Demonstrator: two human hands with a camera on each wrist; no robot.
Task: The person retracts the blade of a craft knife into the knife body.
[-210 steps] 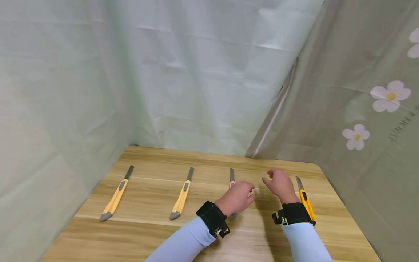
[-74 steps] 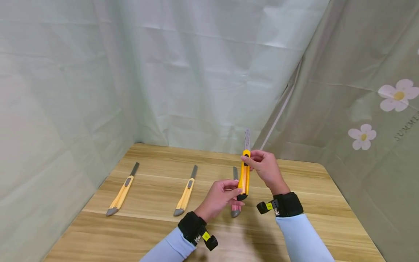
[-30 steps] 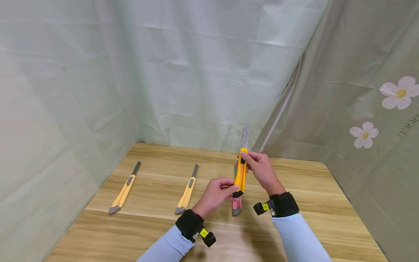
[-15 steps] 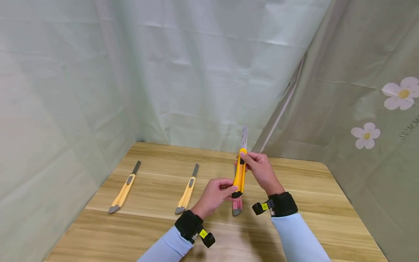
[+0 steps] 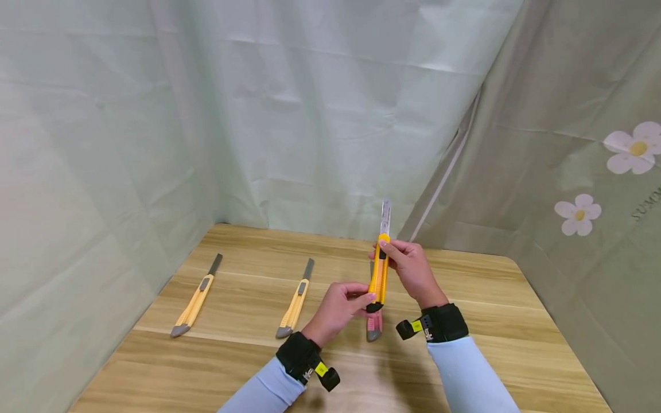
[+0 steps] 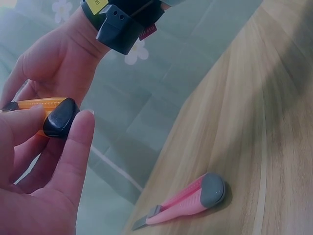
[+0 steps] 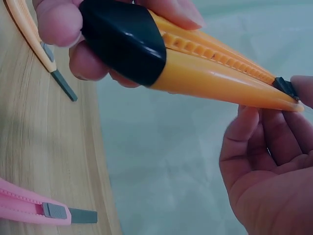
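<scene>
Yellow utility knife (image 5: 378, 281), its blade (image 5: 385, 218) extended, is held clear of the wooden tabletop (image 5: 248, 373). Left hand (image 5: 333, 312): fingers curled, pinching the handle beside the black end cap (image 7: 124, 44). Right hand (image 5: 415, 273): thumb at the black slider (image 7: 285, 88), fingers curled behind the handle. Pink utility knife (image 5: 374, 324) lies on the tabletop, partly hidden in the head view. Two pale-yellow utility knives (image 5: 195, 305) (image 5: 293, 308) lie to the left, well apart, blades out.

Black-ended orange utility knife (image 5: 379, 276) in midair, metal blade (image 5: 385, 217) out, pointed forward.
</scene>
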